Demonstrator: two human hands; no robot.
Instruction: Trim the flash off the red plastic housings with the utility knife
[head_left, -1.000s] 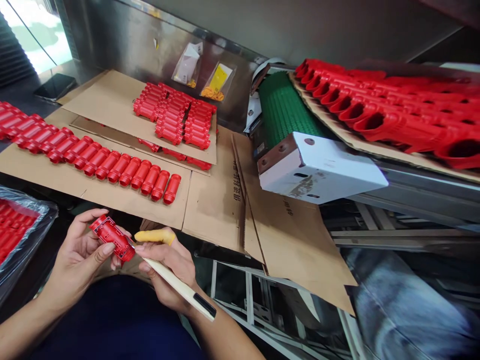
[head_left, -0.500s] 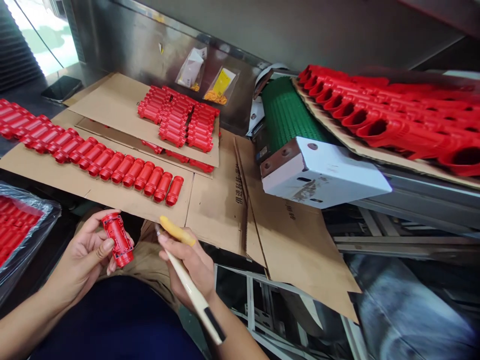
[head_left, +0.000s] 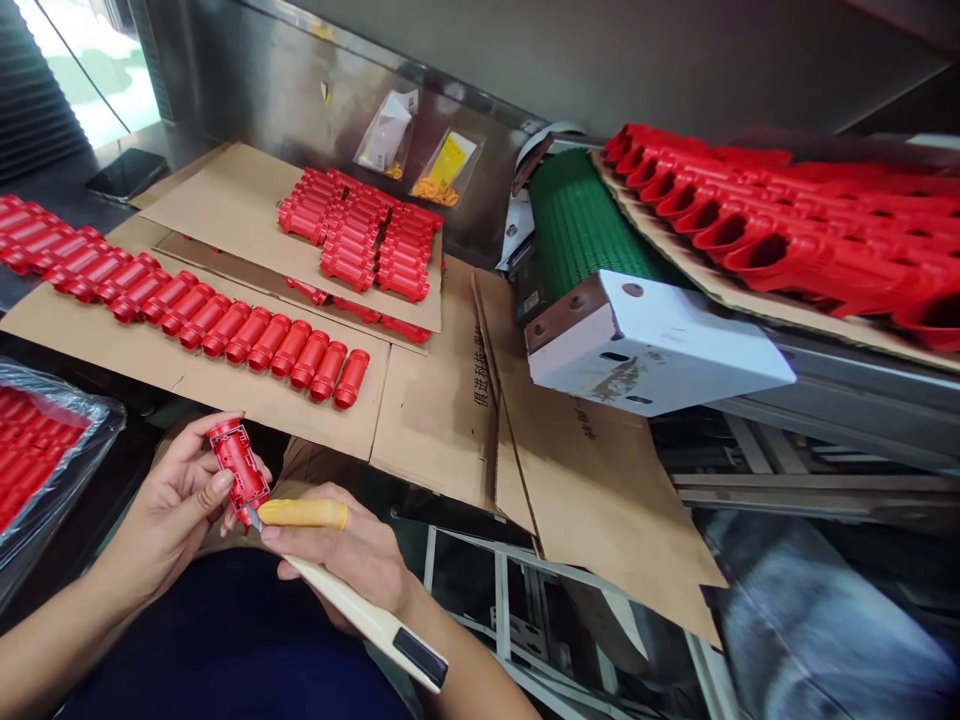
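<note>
My left hand (head_left: 184,492) grips a red ribbed plastic part (head_left: 238,462) between thumb and fingers, its outlined recessed side facing up. A white-handled knife (head_left: 352,610) is held in my right hand (head_left: 360,550), with a yellow cover on the index finger. The short blade meets the lower end of the red part. Beyond my hands, a long row of similar red parts (head_left: 259,338) lies on cardboard (head_left: 337,425).
More red parts (head_left: 349,235) sit on stacked cardboard behind the row. At right, red parts (head_left: 795,220) rest beside a green conveyor belt (head_left: 592,225) with a white bracket (head_left: 652,345). A lined bin (head_left: 82,470) stands left.
My right hand has moved left with the knife, bringing the blade from a gap away to the lower end of the red part. My left hand has hardly moved.
</note>
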